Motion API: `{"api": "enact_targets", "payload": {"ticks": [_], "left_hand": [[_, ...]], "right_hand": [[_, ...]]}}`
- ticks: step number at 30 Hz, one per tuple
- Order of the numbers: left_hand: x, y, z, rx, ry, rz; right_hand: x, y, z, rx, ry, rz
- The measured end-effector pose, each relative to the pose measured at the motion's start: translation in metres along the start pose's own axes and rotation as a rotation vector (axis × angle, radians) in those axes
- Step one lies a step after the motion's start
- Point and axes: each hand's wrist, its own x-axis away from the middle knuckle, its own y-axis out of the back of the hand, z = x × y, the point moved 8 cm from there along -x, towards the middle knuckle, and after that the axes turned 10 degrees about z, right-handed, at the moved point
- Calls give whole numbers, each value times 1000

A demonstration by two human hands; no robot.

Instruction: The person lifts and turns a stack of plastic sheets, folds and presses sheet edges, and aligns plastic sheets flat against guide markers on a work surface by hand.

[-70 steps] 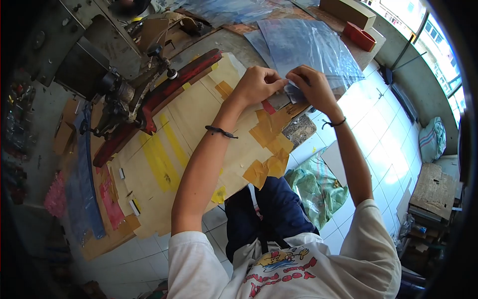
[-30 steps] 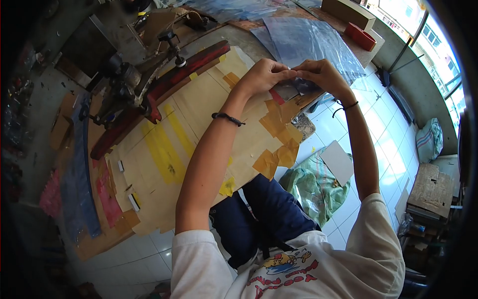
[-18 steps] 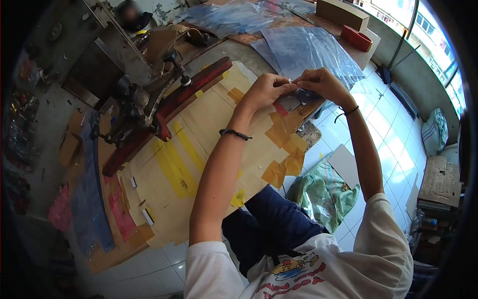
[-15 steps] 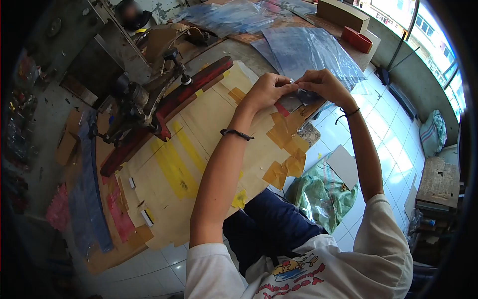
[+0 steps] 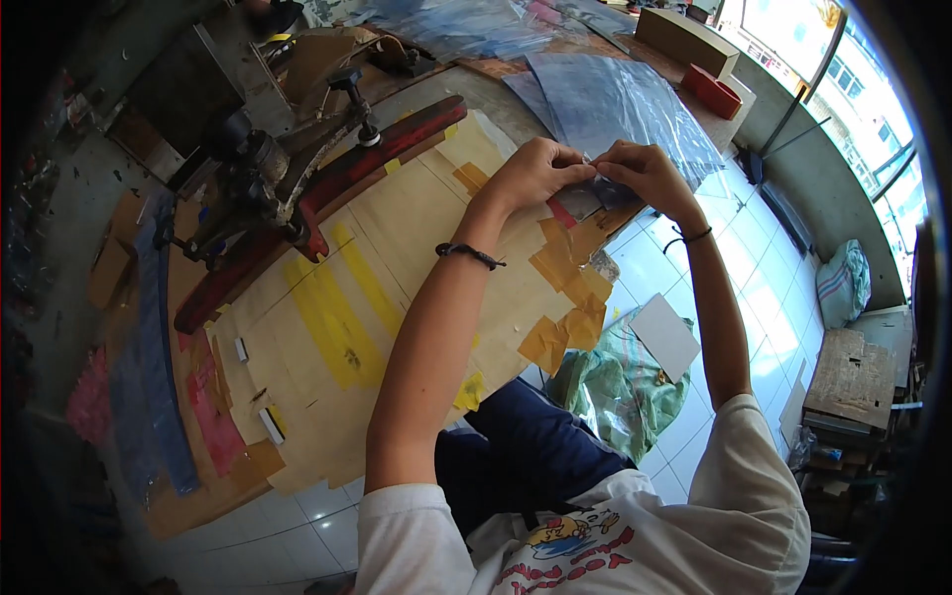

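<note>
My left hand (image 5: pixel 540 178) and my right hand (image 5: pixel 652 178) meet at the far right corner of the work board, fingertips pinched close together. Between them shows a small, shiny bit of clear plastic (image 5: pixel 587 159); its full shape is hidden by the fingers. Just beyond lies a stack of clear plastic sheets (image 5: pixel 620 99). Beneath my forearms is the board, covered in tan paper (image 5: pixel 416 223) with yellow strips (image 5: pixel 342 332) and brown tape (image 5: pixel 565 268) along its edge.
A red bar (image 5: pixel 342 188) on a black metal clamp mechanism (image 5: pixel 263 164) crosses the board's left side. A red tape ring (image 5: pixel 711 91) and a cardboard box (image 5: pixel 686 40) sit at the back right. On the tiled floor lies a green sack (image 5: pixel 620 387) with a grey card (image 5: pixel 665 337).
The view has shifted slightly, so the board and clamp appear a little farther left. Both hands stay pinched together at the same corner, their grip nearly unchanged.
</note>
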Motion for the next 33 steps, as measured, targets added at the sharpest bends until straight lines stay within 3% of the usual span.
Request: {"api": "enact_targets", "payload": {"ticks": [14, 20, 23, 26, 28, 31, 33], "left_hand": [[2, 1, -2, -3, 12, 5], [-3, 6, -3, -47, -44, -101], [8, 15, -32, -393, -218, -468], [1, 7, -39, -604, -320, -406], [-5, 9, -30, -470, -217, -386], [-5, 12, -27, -325, -140, -418], [-4, 8, -27, -235, -112, -420]], "right_hand": [[3, -4, 1, -19, 37, -70], [6, -4, 8, -75, 33, -108], [1, 1, -2, -12, -38, -135], [0, 1, -5, 1, -49, -149], [1, 4, 2, 3, -31, -172], [8, 1, 34, 695, 139, -134], [7, 8, 35, 585, -30, -104]]}}
